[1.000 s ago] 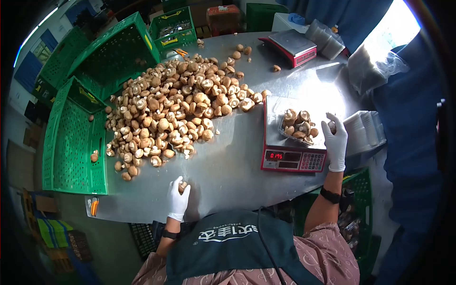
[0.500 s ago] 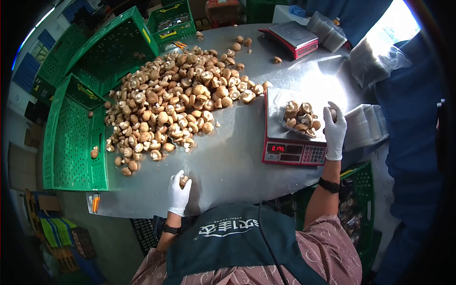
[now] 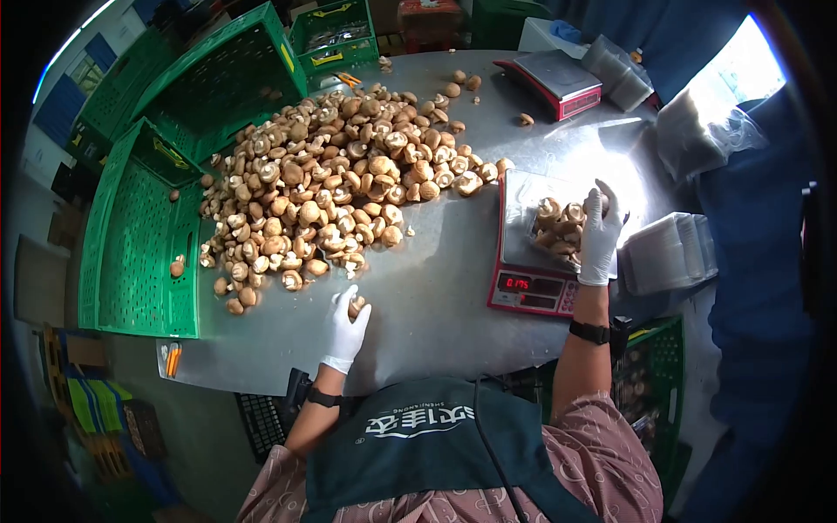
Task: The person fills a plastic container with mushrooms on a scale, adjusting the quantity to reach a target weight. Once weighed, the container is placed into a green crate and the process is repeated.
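Observation:
My left hand point(image 3: 346, 333), in a white glove, is closed around a brown mushroom point(image 3: 356, 306) above the near part of the metal table. My right hand point(image 3: 600, 240), gloved too, grips another mushroom point(image 3: 604, 206) at the right side of a clear plastic tray point(image 3: 542, 247). Several mushrooms point(image 3: 558, 224) lie in that tray, partly hidden by my hand. Underneath is a red digital scale point(image 3: 514, 187) whose display reads 0.175. Left of the scale spreads a large heap of mushrooms point(image 3: 323, 179).
Green crates point(image 3: 131, 253) line the table's left side, a few mushrooms inside. Stacked clear trays point(image 3: 667, 253) stand right of the scale. A second scale point(image 3: 551, 74) sits at the back, near plastic-wrapped trays point(image 3: 697, 131). An orange-handled cutter point(image 3: 173, 360) lies at the near-left table corner.
My right hand has moved left from the scale's right edge to over the tray, with its mushroom. My left hand has shifted slightly forward, still holding its mushroom. The display reading is unchanged.

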{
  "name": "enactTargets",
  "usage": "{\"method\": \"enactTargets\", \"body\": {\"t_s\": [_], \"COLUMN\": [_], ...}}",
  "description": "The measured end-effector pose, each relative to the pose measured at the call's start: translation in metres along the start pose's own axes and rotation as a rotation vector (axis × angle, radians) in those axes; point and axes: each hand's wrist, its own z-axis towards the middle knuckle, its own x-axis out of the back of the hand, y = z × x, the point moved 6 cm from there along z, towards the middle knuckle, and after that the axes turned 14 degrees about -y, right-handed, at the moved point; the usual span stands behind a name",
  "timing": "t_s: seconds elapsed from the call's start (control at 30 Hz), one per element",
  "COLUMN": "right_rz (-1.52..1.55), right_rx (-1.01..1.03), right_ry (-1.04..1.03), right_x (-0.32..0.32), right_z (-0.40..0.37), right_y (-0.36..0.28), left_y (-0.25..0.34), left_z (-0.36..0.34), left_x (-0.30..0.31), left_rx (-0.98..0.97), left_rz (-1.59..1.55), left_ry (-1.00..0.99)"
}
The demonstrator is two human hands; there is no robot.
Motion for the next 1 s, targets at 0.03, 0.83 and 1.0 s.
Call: {"method": "enactTargets", "body": {"t_s": [0.03, 0.83, 1.0], "right_rz": [0.052, -0.046, -0.452], "right_rx": [-0.020, -0.088, -0.313], "right_ry": [-0.010, -0.134, -0.087], "right_x": [0.001, 0.020, 0.072], "right_z": [-0.004, -0.051, 0.005], "right_y": [-0.008, -0.027, 0.092], "left_y": [0.004, 0.010, -0.013], "left_z": [0.004, 0.035, 0.037], "left_x": [-0.001, -0.030, -0.019], "left_rx": [-0.007, -0.053, -0.197], "left_rz": [-0.026, -0.201, 0.425], "left_ry": [-0.006, -0.092, -0.033]}}
